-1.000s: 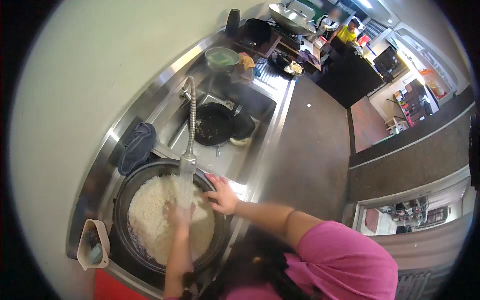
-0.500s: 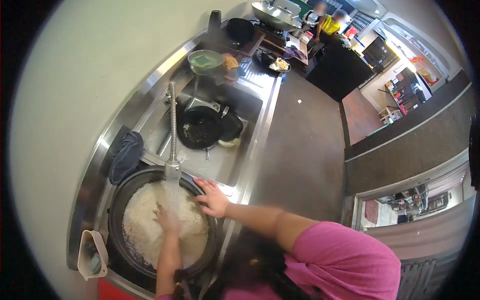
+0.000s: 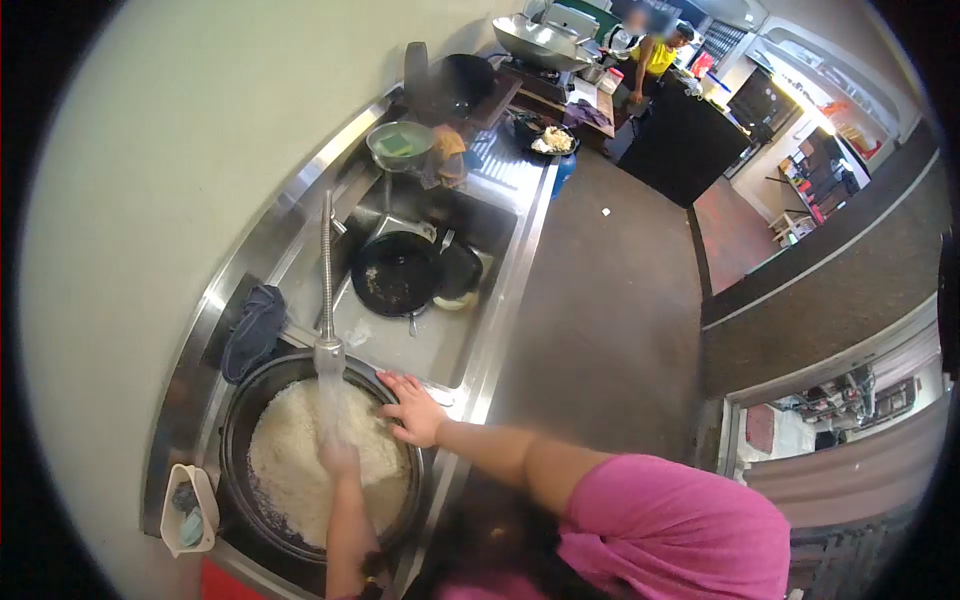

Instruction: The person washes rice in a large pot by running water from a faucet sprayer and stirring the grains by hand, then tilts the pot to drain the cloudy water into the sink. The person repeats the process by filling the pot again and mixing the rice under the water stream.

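Observation:
A large dark pot (image 3: 232, 450) holds white rice (image 3: 290, 450) in cloudy water. A flexible metal faucet (image 3: 327, 270) runs a stream of water down into it. Beneath that stream, my left hand (image 3: 341, 456) is down in the rice, its fingers hidden by rice and water. My right hand (image 3: 415, 411) lies against the pot's rim on the sink side, fingers spread and fingertips over the edge.
Black pans (image 3: 396, 275) lie in the steel sink (image 3: 440, 355) beyond the pot. A dark cloth (image 3: 254, 332) hangs near the wall, and a cream plastic holder (image 3: 190, 510) stands left of the pot. Farther off are a wok (image 3: 540, 42) and two people.
My left hand has shifted toward the faucet and sunk deeper, so its fingers no longer show. The right hand stays at the rim. The camera view has shifted slightly.

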A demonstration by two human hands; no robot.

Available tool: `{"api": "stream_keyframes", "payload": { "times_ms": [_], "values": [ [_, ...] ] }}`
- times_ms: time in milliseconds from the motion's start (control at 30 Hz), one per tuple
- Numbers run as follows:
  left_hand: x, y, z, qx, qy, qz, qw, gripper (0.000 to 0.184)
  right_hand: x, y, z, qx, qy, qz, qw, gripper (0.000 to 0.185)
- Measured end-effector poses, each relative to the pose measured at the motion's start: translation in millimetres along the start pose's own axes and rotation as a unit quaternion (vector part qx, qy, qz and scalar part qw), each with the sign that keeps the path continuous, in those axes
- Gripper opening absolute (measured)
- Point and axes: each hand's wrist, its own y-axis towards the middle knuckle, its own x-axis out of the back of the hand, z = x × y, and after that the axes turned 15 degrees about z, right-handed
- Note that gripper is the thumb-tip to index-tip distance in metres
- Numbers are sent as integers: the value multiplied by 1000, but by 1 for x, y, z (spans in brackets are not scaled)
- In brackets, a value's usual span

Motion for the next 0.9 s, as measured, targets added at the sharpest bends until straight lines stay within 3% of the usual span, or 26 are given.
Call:
{"api": "stream_keyframes", "payload": {
  "times_ms": [67,100,133,167,200,267,300,367,467,600,667,700,733,767,800,867,900],
  "values": [
    [-12,13,22,32,-172,104,979,38,1,-1,-1,0,-10,-4,1000,38],
    [-7,11,17,33,-171,100,980,38,2,-1,-1,4,-11,-6,1000,38],
    [-4,6,11,185,-444,124,868,31,2,-1,-1,4,-6,-12,1000,38],
    [-2,3,10,315,-670,133,659,25,2,-1,-1,4,-1,-17,1000,38],
    [2,3,11,317,-669,129,660,25,2,-1,-1,8,1,-17,1000,38],
    [3,3,23,347,-792,168,473,20,2,-2,-2,2,-3,-4,1000,38],
    [-4,4,37,348,-792,166,473,20,2,-3,-1,4,-2,-3,1000,38],
    [-21,10,62,121,-865,391,290,22,4,-2,-1,-1,4,0,1000,38],
    [97,-1,-57,324,-882,77,333,23,5,-3,0,-1,12,2,1000,33],
    [80,1,-32,334,-891,74,297,35,0,-2,-1,7,19,-13,1000,36],
    [64,4,-15,229,-875,141,402,34,1,-2,-2,3,10,-9,1000,34],
    [63,3,-12,228,-875,142,402,34,1,-1,-2,3,10,-10,1000,34],
    [73,0,-17,207,-734,169,625,34,0,-1,-3,2,9,-11,1000,34],
    [76,-2,-16,171,-541,184,803,34,0,-1,-2,1,9,-11,1000,34],
    [72,0,-13,171,-541,184,803,34,1,-1,-2,1,9,-11,1000,34],
    [67,5,-8,56,-293,186,936,33,1,-2,-1,3,15,-12,1000,30],
    [79,3,-15,55,-294,188,936,33,2,-2,-1,1,15,-12,1000,30]
  ]
}}
